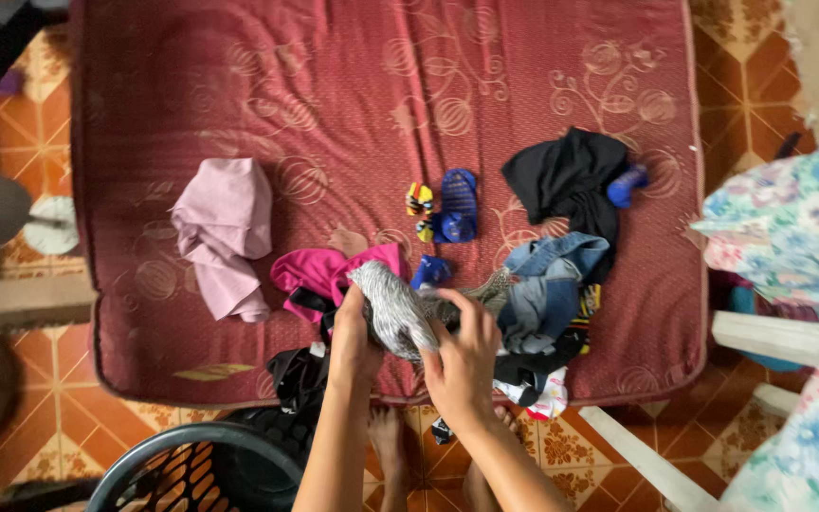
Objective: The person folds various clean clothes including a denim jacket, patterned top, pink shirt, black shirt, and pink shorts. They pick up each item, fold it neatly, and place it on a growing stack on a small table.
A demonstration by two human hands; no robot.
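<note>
Both hands grip one grey knitted garment (pixel 400 313) at the near edge of the dark red mattress (pixel 381 85): the left hand (pixel 353 332) is closed around its left side, and the right hand (pixel 462 365) pinches its lower right part with the fingers curled over the cloth. Just behind the garment lie a bright pink garment (pixel 319 270) and a small blue sock (pixel 431 270), with a heap of denim (pixel 552 280) and a black garment (pixel 571 175) toward the right edge. A pale pink cloth (pixel 225 232) lies well apart toward the left edge, and a dark plastic basket (pixel 201 469) stands on the tiled floor (pixel 40 142) below the mattress's near edge.
</note>
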